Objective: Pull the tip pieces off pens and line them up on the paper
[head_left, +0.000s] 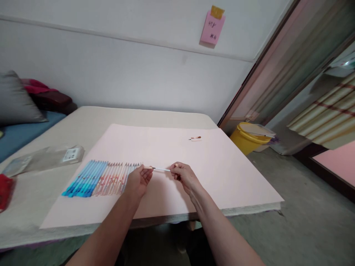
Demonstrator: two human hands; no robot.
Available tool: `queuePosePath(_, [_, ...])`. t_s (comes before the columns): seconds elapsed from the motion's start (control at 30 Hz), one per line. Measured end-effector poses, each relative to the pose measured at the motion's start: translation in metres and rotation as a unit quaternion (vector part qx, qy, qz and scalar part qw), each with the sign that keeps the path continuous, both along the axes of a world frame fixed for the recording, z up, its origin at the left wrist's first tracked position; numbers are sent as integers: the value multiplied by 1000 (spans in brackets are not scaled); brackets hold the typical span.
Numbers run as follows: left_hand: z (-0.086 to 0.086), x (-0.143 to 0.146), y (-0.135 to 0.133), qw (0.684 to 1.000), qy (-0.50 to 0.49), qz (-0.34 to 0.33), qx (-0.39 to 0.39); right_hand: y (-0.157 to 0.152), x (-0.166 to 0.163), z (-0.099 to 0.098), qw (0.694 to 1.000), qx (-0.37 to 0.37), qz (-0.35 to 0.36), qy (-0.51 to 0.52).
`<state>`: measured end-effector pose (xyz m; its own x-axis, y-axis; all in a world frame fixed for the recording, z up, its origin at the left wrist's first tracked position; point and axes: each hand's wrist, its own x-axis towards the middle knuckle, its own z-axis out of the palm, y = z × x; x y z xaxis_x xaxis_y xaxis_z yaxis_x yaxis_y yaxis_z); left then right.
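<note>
My left hand (138,181) pinches a slim pale-pink pen piece (148,167). A thin white pen refill (162,169) with a dark section at its left end spans the gap between my hands. Its right end disappears into the closed fingers of my right hand (183,175). A small pinkish knob (176,166) shows at these fingers; whether it belongs to the same pen cannot be seen. Beside my left hand lies a row of pens: several blue ones (85,179), then several pale pink patterned ones (111,179). The left hand hides the row's right end.
Small pen parts (196,138) lie toward the back of the pale pink sheet (222,177) on the table. At left are a clear plastic bag (52,157) and a red object (5,192). A yellow bin (246,138) stands on the floor at right; a wall (138,74) rises behind.
</note>
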<state>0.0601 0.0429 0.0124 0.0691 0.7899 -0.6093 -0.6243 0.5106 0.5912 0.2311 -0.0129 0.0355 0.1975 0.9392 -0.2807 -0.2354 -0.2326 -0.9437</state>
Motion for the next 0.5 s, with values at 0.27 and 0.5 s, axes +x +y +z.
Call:
queuePosePath(0.27, [4, -3, 1, 1000, -6, 4, -5, -1, 3, 3, 1000, 5, 3, 9])
queuePosePath(0.5, [4, -4, 2, 995, -85, 3, -43, -3, 4, 4, 997, 19, 14, 73])
